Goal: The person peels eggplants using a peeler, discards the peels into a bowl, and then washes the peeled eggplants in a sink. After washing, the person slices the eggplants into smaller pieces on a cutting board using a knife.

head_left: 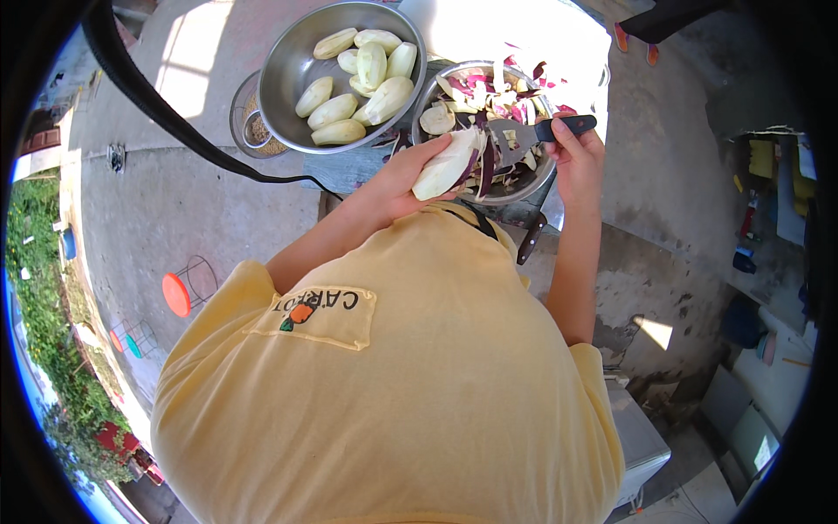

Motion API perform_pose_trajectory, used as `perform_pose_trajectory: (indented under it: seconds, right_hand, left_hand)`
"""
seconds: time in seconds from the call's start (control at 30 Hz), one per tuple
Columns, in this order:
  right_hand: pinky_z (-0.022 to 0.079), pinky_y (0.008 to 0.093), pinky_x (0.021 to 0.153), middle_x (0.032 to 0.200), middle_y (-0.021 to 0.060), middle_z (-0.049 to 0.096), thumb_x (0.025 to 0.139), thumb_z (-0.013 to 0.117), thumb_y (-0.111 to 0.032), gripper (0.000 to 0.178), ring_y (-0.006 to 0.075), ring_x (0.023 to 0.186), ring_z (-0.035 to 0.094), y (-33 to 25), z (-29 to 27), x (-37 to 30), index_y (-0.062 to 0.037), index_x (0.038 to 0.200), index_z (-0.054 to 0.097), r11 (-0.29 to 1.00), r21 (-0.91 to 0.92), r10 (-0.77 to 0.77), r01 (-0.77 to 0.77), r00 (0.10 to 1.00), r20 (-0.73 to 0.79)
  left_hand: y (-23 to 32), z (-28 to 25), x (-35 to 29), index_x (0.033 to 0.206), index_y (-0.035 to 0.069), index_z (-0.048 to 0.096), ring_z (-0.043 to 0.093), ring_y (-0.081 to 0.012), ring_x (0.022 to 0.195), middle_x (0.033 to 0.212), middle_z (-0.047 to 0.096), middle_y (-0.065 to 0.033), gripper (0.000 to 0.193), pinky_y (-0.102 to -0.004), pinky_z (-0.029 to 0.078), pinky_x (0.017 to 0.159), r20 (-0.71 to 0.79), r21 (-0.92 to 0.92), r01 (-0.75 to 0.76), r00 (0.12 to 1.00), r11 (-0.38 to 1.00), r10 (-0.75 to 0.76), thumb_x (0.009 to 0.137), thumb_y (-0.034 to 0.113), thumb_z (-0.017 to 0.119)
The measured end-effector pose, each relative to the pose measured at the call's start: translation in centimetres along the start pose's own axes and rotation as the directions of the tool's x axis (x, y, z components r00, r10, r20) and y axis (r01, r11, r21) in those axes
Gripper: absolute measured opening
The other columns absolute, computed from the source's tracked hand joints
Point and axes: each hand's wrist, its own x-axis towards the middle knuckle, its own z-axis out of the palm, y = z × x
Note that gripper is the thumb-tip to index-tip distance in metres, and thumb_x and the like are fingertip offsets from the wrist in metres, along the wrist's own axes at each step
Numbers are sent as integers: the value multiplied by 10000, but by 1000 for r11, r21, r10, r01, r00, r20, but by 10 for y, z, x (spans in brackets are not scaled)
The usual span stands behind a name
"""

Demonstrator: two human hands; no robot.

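Note:
My left hand (403, 177) is closed around a partly peeled eggplant (445, 166), its pale flesh showing and purple skin left along one side. In my right hand (578, 164) is a wide-bladed knife (567, 127), gripped by its dark handle. Its blade points left and lies close to the eggplant, over a steel bowl (530, 191) of purple and white peelings (497, 98). A strip of purple skin hangs between blade and eggplant; whether it is still attached I cannot tell. Left of this stands a larger steel bowl (284, 65) with several peeled eggplants (335, 111).
A second knife (531, 239) with a dark brown handle lies below the peelings bowl, close to my body. A wire basket (242, 116) sits partly behind the large bowl. A black strap (166, 113) crosses the upper left. A red-topped stool (176, 295) stands on the concrete floor.

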Motion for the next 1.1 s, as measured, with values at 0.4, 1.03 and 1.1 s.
perform_pose_trajectory:
  seconds: [0.4, 1.03, 1.1]
  right_hand:
    - [407, 223, 515, 824, 80, 646, 836, 668, -119, 172, 100, 565, 519, -14, 69, -37, -34, 958, 583, 982, 178, 31, -62, 984, 173]
    - [396, 221, 506, 793, 49, 612, 836, 668, -101, 184, 107, 568, 531, -16, 75, -42, -34, 978, 571, 964, 264, -25, -6, 993, 116]
    - [393, 216, 504, 773, 38, 607, 834, 673, -106, 182, 96, 565, 529, -14, 82, -42, -35, 965, 569, 989, 148, -4, -13, 993, 114]
  left_hand:
    - [4, 2, 4, 1151, 57, 505, 612, -228, 749, 952, 624, -105, 378, -317, 504, 530, 71, -21, -81, 994, 997, 82, 982, 380, 405]
    - [8, 10, 1, 1116, 89, 580, 611, -221, 872, 985, 650, -74, 439, -355, 493, 776, 120, -101, -163, 977, 981, 174, 964, 461, 403]
    - [4, -6, 7, 1108, 91, 588, 612, -222, 870, 981, 653, -75, 445, -353, 492, 772, 208, -104, -131, 967, 986, 150, 963, 466, 398]
